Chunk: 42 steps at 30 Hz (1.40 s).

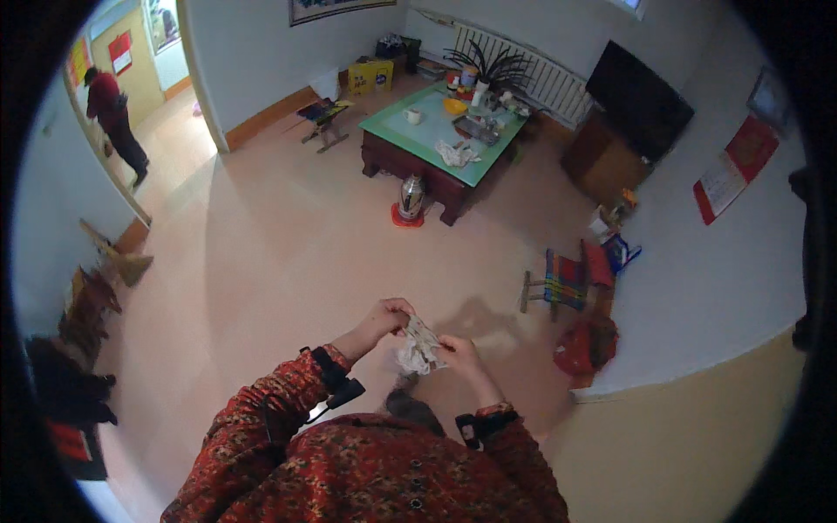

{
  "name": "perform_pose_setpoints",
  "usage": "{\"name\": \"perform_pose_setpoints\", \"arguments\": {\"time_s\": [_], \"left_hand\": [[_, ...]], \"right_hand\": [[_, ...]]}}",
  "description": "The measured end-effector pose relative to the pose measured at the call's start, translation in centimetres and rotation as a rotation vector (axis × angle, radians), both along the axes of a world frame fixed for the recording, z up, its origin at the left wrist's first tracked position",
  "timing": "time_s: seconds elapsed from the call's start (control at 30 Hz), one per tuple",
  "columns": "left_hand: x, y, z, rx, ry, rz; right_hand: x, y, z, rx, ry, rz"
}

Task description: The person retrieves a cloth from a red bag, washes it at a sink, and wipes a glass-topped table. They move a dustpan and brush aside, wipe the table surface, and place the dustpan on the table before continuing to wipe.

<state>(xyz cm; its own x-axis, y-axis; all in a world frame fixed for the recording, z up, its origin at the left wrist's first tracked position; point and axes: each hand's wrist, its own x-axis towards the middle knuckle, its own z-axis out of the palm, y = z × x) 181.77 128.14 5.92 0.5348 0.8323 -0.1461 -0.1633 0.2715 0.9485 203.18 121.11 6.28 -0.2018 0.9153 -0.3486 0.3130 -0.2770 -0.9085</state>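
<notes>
A crumpled whitish cloth or plastic bag (418, 356) hangs between my two hands, out over the floor. My left hand (391, 316) pinches its upper left edge. My right hand (456, 353) grips its right side, a little lower. Dark straps with attached devices are around both wrists, over patterned red sleeves. Below the hanging piece, part of a dark shoe or leg shows.
A glass-topped table (392, 124) holds a cup, a yellow bowl and a plant. A metal thermos (412, 196) stands before it on a red base. Folding stools (565, 280) and a red basin (586, 345) are at right. Another person (111, 104) is by the doorway.
</notes>
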Motion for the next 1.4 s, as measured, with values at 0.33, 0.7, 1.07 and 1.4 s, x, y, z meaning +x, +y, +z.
{"name": "perform_pose_setpoints", "arguments": {"time_s": [0.33,0.7,1.07,1.4], "left_hand": [[3.2,18.7,1.9,-0.365,-0.057,0.129],[8.7,43.5,-1.2,-0.119,-0.018,-0.283],[11.6,61.8,-4.0,-0.102,0.313,0.056],[14.7,69.6,-6.0,-0.385,0.334,0.268]], "right_hand": [[4.1,21.9,3.5,-0.123,0.645,-0.221],[7.7,46.5,1.9,-0.179,0.293,-0.006],[15.1,60.2,-2.5,0.178,-0.443,0.022],[24.1,68.4,-5.0,-0.263,0.343,-0.222]]}}
